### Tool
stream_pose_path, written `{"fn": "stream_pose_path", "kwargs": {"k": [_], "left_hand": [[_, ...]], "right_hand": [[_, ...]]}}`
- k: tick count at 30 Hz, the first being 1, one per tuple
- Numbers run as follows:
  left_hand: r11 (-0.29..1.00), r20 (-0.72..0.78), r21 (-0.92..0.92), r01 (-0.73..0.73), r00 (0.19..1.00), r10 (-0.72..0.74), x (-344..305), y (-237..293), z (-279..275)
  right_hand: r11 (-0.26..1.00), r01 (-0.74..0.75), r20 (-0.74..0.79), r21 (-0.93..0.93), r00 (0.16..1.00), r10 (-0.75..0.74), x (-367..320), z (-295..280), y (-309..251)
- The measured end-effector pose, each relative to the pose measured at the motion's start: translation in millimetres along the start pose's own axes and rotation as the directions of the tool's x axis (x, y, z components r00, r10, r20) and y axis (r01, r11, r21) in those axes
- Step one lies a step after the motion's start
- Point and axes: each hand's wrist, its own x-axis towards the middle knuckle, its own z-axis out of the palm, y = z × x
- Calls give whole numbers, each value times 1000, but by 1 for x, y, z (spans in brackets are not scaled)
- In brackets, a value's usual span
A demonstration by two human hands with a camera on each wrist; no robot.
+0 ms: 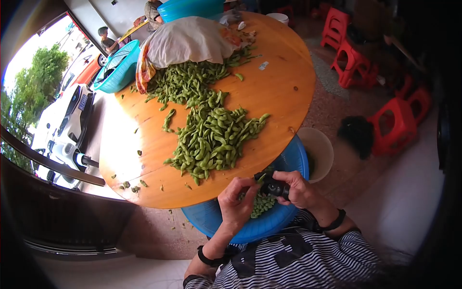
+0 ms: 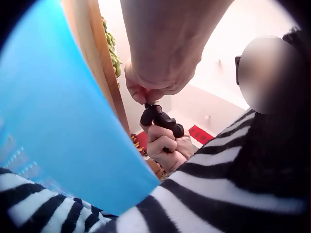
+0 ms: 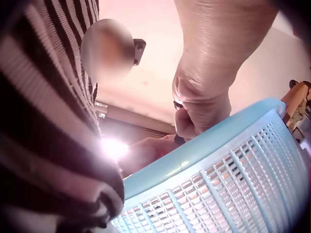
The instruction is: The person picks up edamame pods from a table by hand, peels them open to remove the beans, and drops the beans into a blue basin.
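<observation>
My right hand (image 1: 299,189) grips a black hand-held tool (image 1: 275,187) with a rounded body, over the blue basket. In the left wrist view that right hand (image 2: 165,145) has its fingers curled round the tool (image 2: 166,122). At the tool's far end my left hand (image 1: 237,200) pinches a green pod (image 1: 262,178) between thumb and fingers. Shelled green beans (image 1: 263,206) lie in the blue basket (image 1: 204,222) below both hands. The right wrist view shows the right hand (image 3: 204,114) above the basket's rim (image 3: 214,145), which hides much of the tool.
A large heap of green pods (image 1: 211,137) covers the middle of the round wooden table (image 1: 284,62), partly under a pale cloth (image 1: 185,42). A beige bucket (image 1: 323,156) stands right of the basket. Red stools (image 1: 392,126) are at the right; a teal basket (image 1: 118,67) sits far left.
</observation>
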Motion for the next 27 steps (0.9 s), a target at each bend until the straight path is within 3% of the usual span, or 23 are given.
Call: {"fn": "stream_pose_path", "kwargs": {"k": [3, 6, 10, 12, 16, 17, 18, 19, 21, 22, 24, 25, 26, 27], "left_hand": [[991, 66, 123, -61, 996, 53, 0, 10, -3], [1000, 52, -17, 18, 998, -18, -2, 9, -1], [1000, 33, 26, -16, 999, 15, 0, 9, 2], [976, 35, 185, -115, 993, 110, 1, 14, 1], [954, 73, 233, -191, 981, 178, -1, 13, 1], [1000, 62, -16, -13, 998, 14, -3, 13, 2], [950, 92, -261, 169, 984, -150, -4, 13, 2], [950, 93, -262, 171, 984, -152, -5, 8, 1], [670, 298, -599, 439, 898, -322, -4, -4, -5], [668, 300, -599, 441, 898, -323, -3, -4, -6], [363, 458, -735, 574, 813, -359, 1, -1, -8], [363, 457, -735, 573, 814, -359, 1, -5, -8], [292, 497, -753, 590, 800, -336, 0, -11, -8], [219, 535, -765, 606, 787, -308, 0, -14, -7]], "right_hand": [[991, 44, -3, -130, 999, -45, 3, -4, 7], [999, 12, -21, -37, 1000, -13, -1, -1, 3], [1000, -24, 21, -5, 999, 24, -4, -8, 2], [996, -63, 67, 63, 996, 59, -5, -10, 2], [999, -45, 37, -14, 998, 46, -5, -10, 7], [998, -23, 29, -51, 999, 25, -5, -8, 6], [996, -2, 22, -87, 1000, 4, -5, -7, 5], [996, -3, 20, -86, 1000, 5, -5, -8, 8], [991, -32, 69, 129, 997, 23, -4, -11, 14], [991, -32, 68, 130, 997, 24, -5, -11, 13], [982, -77, 123, 170, 991, 56, -4, -10, 9], [982, -77, 124, 170, 991, 56, -4, -8, 7], [991, 84, 93, -106, 993, -75, -4, -5, 6], [898, 230, 99, -376, 973, -208, -4, -4, 5]]}}
